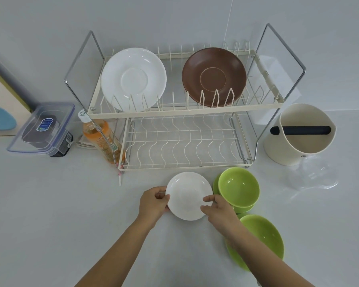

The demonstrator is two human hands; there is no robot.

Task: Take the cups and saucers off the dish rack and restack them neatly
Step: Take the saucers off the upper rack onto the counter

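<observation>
Hands, two: left grip (153,200) and right grip (215,206) each pinching an edge of one small white saucer (188,195) on the pale grey table (60,214), two green cups (239,189) beside it on green saucers, two saucers upright in the dish rack (182,112), white (133,78) and brown (214,76), plain pale wall behind.

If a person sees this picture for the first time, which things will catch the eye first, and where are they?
Two hands, left hand and right hand, hold a small white dish on the counter, just in front of the rack. Bright green bowls sit right beside it. On the rack's top tier, a white saucer and a brown saucer stand upright.
</observation>
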